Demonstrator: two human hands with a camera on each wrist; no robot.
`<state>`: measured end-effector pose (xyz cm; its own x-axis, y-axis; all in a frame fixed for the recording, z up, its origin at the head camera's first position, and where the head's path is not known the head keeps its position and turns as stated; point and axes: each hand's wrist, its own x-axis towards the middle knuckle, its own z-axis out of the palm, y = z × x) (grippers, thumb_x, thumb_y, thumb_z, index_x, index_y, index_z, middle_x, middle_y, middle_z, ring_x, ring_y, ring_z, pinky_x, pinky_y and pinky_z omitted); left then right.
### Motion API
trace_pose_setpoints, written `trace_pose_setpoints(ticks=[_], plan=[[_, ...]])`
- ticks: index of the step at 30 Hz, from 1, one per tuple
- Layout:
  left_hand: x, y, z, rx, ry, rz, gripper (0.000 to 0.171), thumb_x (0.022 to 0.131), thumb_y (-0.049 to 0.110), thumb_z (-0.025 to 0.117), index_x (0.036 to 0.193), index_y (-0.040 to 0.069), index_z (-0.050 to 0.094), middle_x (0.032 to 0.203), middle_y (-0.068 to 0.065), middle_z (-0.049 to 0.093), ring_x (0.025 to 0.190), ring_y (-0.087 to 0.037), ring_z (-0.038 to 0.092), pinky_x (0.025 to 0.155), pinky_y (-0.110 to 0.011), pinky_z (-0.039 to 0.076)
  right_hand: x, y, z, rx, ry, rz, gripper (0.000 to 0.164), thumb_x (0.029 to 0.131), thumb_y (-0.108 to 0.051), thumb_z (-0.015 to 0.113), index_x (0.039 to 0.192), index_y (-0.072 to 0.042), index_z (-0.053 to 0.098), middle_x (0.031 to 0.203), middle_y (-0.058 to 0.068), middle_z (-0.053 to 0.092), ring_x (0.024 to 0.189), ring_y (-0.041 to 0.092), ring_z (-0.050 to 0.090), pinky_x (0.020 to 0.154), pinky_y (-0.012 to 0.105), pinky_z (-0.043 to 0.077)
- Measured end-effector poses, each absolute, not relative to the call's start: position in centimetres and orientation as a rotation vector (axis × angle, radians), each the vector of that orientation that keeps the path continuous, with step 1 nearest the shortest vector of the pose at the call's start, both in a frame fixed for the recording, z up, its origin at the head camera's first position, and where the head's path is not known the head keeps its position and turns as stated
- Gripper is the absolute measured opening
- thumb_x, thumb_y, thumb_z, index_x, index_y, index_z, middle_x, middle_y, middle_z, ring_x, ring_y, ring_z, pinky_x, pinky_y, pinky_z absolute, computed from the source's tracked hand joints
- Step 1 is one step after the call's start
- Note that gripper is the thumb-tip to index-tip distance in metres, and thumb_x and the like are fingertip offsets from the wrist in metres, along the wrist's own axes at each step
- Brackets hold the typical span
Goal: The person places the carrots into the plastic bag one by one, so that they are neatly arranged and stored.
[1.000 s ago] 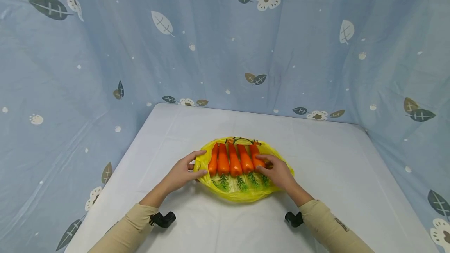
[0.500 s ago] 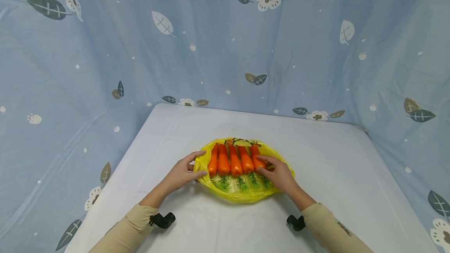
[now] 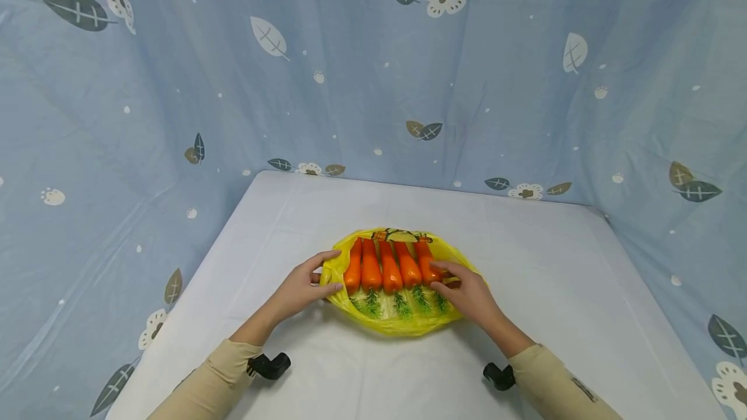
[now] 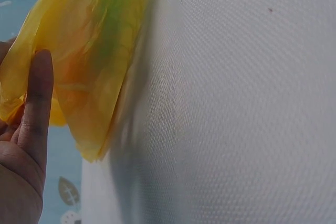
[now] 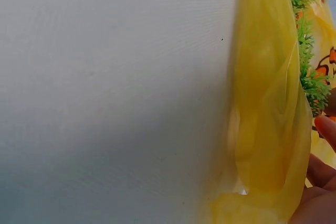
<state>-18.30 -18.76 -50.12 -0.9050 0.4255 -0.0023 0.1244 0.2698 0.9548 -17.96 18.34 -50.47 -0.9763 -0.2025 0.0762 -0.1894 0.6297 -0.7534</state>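
Observation:
Several orange toy carrots point(image 3: 390, 268) with green leafy tops lie side by side in an open yellow plastic bag point(image 3: 403, 326). Their tops point toward the person. At the bag's left edge, my left hand point(image 3: 300, 285) pinches the film, with the thumb outside it in the left wrist view. My right hand point(image 3: 469, 293) reaches over the bag's right rim. Its spread thumb and forefinger are at the lower end of the rightmost carrot point(image 3: 428, 261); whether they touch it is hard to tell. In the right wrist view, the bag's wall point(image 5: 268, 93) partly hides this hand.
Under the bag is a table with a white cloth point(image 3: 362, 374). A blue curtain point(image 3: 350, 102) printed with leaves and flowers hangs behind and at both sides. Each wrist wears a black camera mount, such as the left mount point(image 3: 271, 365).
My right hand has drawn slightly right and toward the person from the rightmost carrot, which has shifted a little right. The left hand keeps its place on the bag.

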Motion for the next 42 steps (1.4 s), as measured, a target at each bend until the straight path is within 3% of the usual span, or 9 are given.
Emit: trace_pose_setpoints(ticks=[10,15,23,28,35,42], plan=[[-18.3,-18.8,-50.0,0.491,2.280,1.680,0.072,0.093,0.018,0.077,0.155,0.009,0.041,0.143,-0.026,0.051,0.090,-0.024,0.072,0.071,-0.045,0.061,-16.5,19.3,-50.0,-0.465,2.873,-1.262,0.047,0.094,-0.011,0.074,0.140,-0.010,0.061,0.133,0.011,0.064,0.107,0.027,0.066,0.087,0.042,0.058],[-18.3,-18.8,-50.0,0.498,2.284,1.675,0.072,0.093,0.018,0.077,0.155,0.009,0.040,0.146,-0.025,0.049,0.091,-0.024,0.072,0.071,-0.044,0.061,-16.0,20.0,-49.2,-0.597,2.846,-1.264,0.054,0.096,-0.001,0.066,0.147,-0.005,0.049,0.138,0.011,0.059,0.107,0.026,0.065,0.086,0.041,0.058],[-18.4,-18.7,-50.0,0.493,2.283,1.680,0.072,0.093,0.018,0.077,0.155,0.009,0.041,0.149,-0.025,0.046,0.092,-0.024,0.072,0.071,-0.043,0.061,-15.8,20.5,-49.2,-0.666,2.751,-1.228,0.062,0.095,0.005,0.052,0.153,-0.003,0.032,0.128,0.011,0.055,0.105,0.026,0.064,0.082,0.031,0.056],[-18.4,-18.7,-50.0,0.490,2.282,1.679,0.072,0.093,0.017,0.077,0.155,0.010,0.041,0.148,-0.025,0.047,0.091,-0.023,0.072,0.071,-0.042,0.061,-15.4,20.6,-49.3,-0.661,2.764,-1.190,0.062,0.095,0.003,0.051,0.154,-0.004,0.032,0.125,0.008,0.054,0.102,0.020,0.062,0.077,0.028,0.055],[-18.3,-18.7,-49.7,0.491,2.289,1.684,0.071,0.093,0.017,0.076,0.155,0.010,0.041,0.148,-0.025,0.048,0.091,-0.023,0.071,0.071,-0.044,0.061,-14.6,21.0,-48.7,-0.715,2.782,-1.225,0.061,0.095,0.002,0.051,0.152,-0.009,0.036,0.123,0.008,0.056,0.082,0.009,0.055,0.062,0.025,0.049],[-18.3,-18.8,-49.4,0.495,2.265,1.691,0.072,0.094,0.016,0.076,0.156,0.011,0.040,0.142,-0.025,0.053,0.085,-0.023,0.071,0.069,-0.049,0.060,-14.3,21.4,-48.3,-0.879,2.767,-1.295,0.062,0.095,0.008,0.048,0.150,-0.019,0.039,0.119,0.011,0.058,0.073,0.007,0.051,0.059,0.023,0.045]])
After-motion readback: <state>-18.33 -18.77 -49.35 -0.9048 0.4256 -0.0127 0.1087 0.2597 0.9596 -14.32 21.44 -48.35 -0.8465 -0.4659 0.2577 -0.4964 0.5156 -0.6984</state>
